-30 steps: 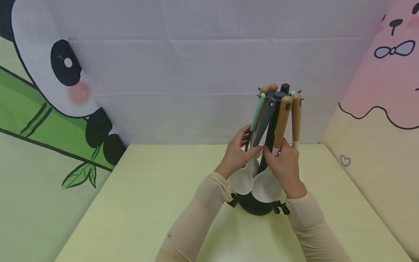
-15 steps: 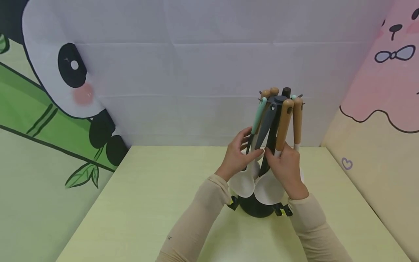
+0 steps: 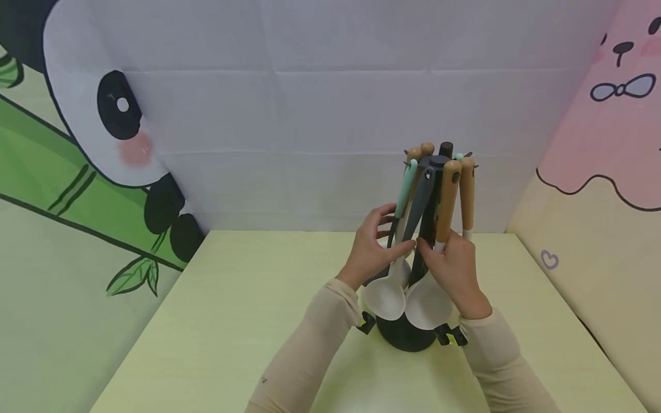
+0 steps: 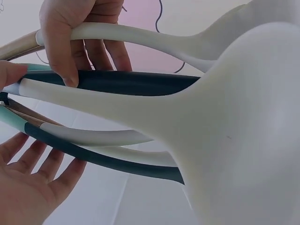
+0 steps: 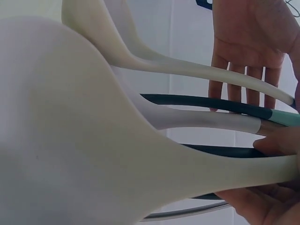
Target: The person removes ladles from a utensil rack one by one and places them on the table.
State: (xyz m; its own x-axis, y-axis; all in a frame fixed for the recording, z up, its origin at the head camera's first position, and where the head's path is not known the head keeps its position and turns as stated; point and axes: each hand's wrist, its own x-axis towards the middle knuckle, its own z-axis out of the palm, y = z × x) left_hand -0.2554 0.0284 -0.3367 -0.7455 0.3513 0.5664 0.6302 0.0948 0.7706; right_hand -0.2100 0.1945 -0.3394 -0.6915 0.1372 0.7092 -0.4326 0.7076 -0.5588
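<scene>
A black utensil stand (image 3: 407, 338) is upright on the table, hung with kitchen utensils. At its front right is a white ladle (image 3: 427, 304) with a wooden handle; my right hand (image 3: 457, 267) grips its neck, thumb in front and fingers behind. On the left side, my left hand (image 3: 368, 248) curves loosely around the utensils. Its thumb touches a white spoon (image 3: 386, 298) with a grey handle. In the left wrist view, the left fingers (image 4: 47, 164) spread behind a dark-green utensil (image 4: 103, 158) with a mint handle. Large white bowls cover much of both wrist views.
The pale yellow table (image 3: 248, 310) stretches mostly to the left of the stand. A white cloth wall (image 3: 330, 115) rises behind it, with cartoon-printed panels at both sides. Black clip-like pieces (image 3: 450, 335) sit low beside the stand's base.
The utensil stand has shifted slightly nearer to me, with both hands moving along with it. The head view has tilted a little. Both hands keep nearly the same hold.
</scene>
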